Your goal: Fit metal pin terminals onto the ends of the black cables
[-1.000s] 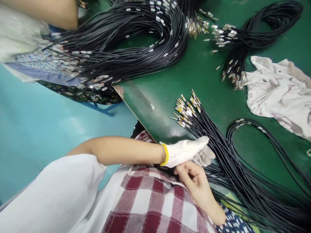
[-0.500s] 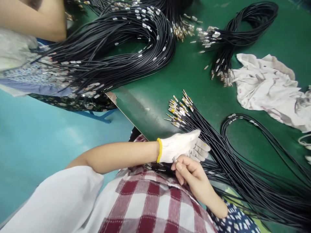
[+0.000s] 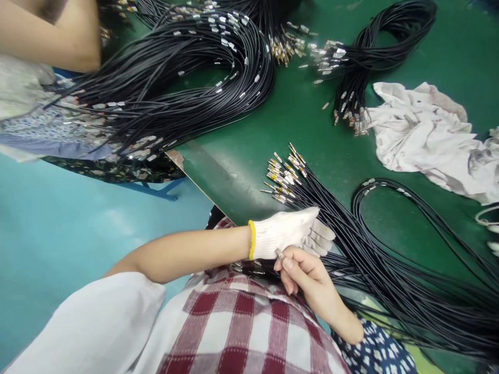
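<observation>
My left hand wears a white knit glove with a yellow cuff. Its fingers are stretched out, with the thumb apart, beside a bundle of black cables. I see nothing held in it. My bare right hand is closed just below the glove, pinching a small silvery cable connector between thumb and finger. The rest of that piece is hidden by the fingers. Metal cable ends fan out on the table above the glove. More cable ends lie by my checked apron.
A large looped bundle of black cables hangs over the corner of the green table, near a co-worker's arm. Another coiled bundle and a crumpled white cloth lie at the back right. A blue stool stands at left.
The whole view has shifted slightly to the left. Both hands keep nearly the same pose, with the connector still pinched in my right hand.
</observation>
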A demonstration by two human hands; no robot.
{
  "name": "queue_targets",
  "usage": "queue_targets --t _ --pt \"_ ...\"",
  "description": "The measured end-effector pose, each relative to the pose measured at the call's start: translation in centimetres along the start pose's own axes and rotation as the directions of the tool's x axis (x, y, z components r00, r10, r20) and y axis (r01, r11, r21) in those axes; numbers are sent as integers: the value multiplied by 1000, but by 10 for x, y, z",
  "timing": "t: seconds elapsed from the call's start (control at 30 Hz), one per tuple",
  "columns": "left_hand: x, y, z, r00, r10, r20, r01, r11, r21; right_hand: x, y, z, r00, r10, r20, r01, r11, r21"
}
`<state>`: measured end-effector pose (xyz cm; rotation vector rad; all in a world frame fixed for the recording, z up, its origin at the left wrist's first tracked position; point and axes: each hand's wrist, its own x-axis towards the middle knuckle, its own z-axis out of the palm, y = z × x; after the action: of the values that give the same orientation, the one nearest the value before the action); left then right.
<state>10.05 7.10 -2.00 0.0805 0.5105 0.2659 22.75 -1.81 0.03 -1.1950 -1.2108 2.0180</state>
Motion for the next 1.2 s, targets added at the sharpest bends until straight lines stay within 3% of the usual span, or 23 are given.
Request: queue_targets --t 0.07,0.13,0.17,0.2,0.23,0.27,0.3,0.37,0.43,0.47,0.53,0.6,0.7,0.77,0.8,0.87,0.93,1.0,1.1,1.2 --pt "-17 8 4 992 126 -3 -126 989 75 -2 -2 -2 981 -193 2 186 941 -284" --pt "-42 15 6 930 360 -75 -325 900 289 -2 -7 -6 937 -342 76 314 724 -614" --pt "-55 18 6 830 547 -114 -444 769 459 -1 -10 -9 920 -373 120 337 598 -727" --pt "-67 19 5 707 696 -123 -474 596 648 0 -13 -13 908 -393 144 341 495 -799" --pt "-78 18 2 589 798 -127 -404 426 810 2 -16 -19 896 -421 142 333 426 -841" --pt "-87 14 -1 512 851 -115 -259 281 924 6 -18 -25 877 -466 116 319 385 -866" --pt "-92 10 -5 488 870 -75 -99 141 985 10 -21 -32 848 -525 68 288 350 -891" --pt "-97 -4 -13 568 816 108 77 -183 980 20 -25 -48 777 -626 -62 110 233 -966" --pt "-94 -17 -20 699 672 245 89 -421 903 30 -27 -62 748 -648 -145 -85 124 -989" --pt "-92 -22 -22 754 594 281 75 -503 861 35 -26 -67 745 -651 -143 -113 88 -990" --pt "-88 -28 -24 811 493 315 52 -597 801 42 -25 -75 745 -654 -129 -113 67 -991" --pt "-87 -29 -24 807 492 326 53 -610 790 43 -24 -77 731 -673 -116 -76 89 -993" --pt "-93 -26 -28 715 639 284 99 -494 864 36 -26 -72 662 -737 -133 30 203 -979" --pt "-99 -23 -32 630 758 170 118 -310 944 27 -28 -68 620 -769 -155 143 305 -942" --pt "-102 -21 -34 593 799 100 92 -191 977 21 -29 -65 625 -765 -153 198 345 -918" --pt "-108 -17 -36 548 836 -21 -33 46 998 10 -28 -62 627 -767 -133 261 369 -892" --pt "-111 -13 -34 549 829 -105 -143 217 966 1 -24 -59 641 -764 -69 300 332 -894" --pt "-112 -10 -29 575 799 -178 -135 307 942 -5 -19 -55 668 -744 -9 307 286 -908" --pt "-114 -11 -23 591 778 -214 -18 278 960 -3 -20 -40 753 -658 33 262 253 -931" --pt "-117 -19 -26 594 800 -84 58 61 996 11 -30 -9 849 -524 74 236 250 -939"
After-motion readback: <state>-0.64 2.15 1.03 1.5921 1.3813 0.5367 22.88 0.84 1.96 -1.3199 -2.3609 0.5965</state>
